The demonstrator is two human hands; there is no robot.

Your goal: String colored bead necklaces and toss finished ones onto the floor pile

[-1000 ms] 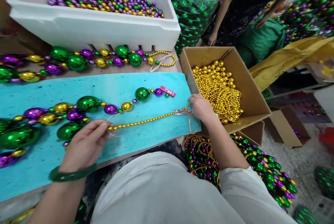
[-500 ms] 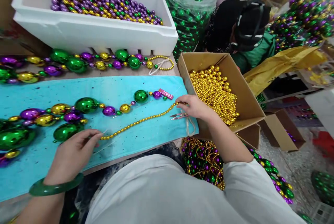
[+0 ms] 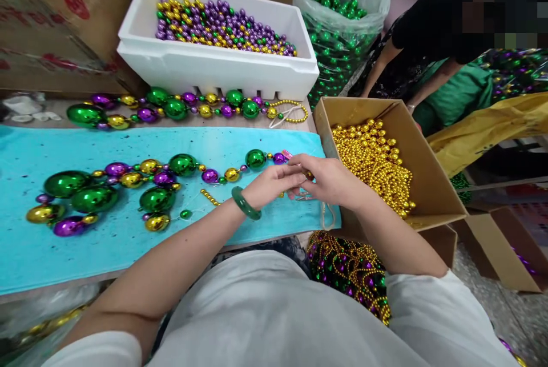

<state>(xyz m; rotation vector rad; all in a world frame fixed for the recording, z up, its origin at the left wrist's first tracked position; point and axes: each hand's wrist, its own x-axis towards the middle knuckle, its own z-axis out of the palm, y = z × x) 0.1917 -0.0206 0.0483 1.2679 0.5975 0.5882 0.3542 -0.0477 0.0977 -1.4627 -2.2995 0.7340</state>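
Now our two hands meet low over the blue cloth [image 3: 265,223], just beside the box [image 3: 432,176] of gold beads. The fingers of our right hand [image 3: 331,181] are narrow, with a bit of gold between them, so we think they pinch the gold bead string [image 3: 209,197]. The fingertips of our left hand [image 3: 276,183] are tucked in close to them, but we cannot tell what they hold. The string lies on the cloth, partly hidden by our left arm; one piece shows left of the green bracelet [image 3: 245,204]. The big bead chain [image 3: 182,165] lies on the cloth too, its thin end near our fingers.

To do this well, we should pinch softly, with just the tips, so nothing slips. We should lift our wrist a little, so the bracelet can't rub the string. And let's mind the thin thread by the small green bead [image 3: 185,214]: it could snag.
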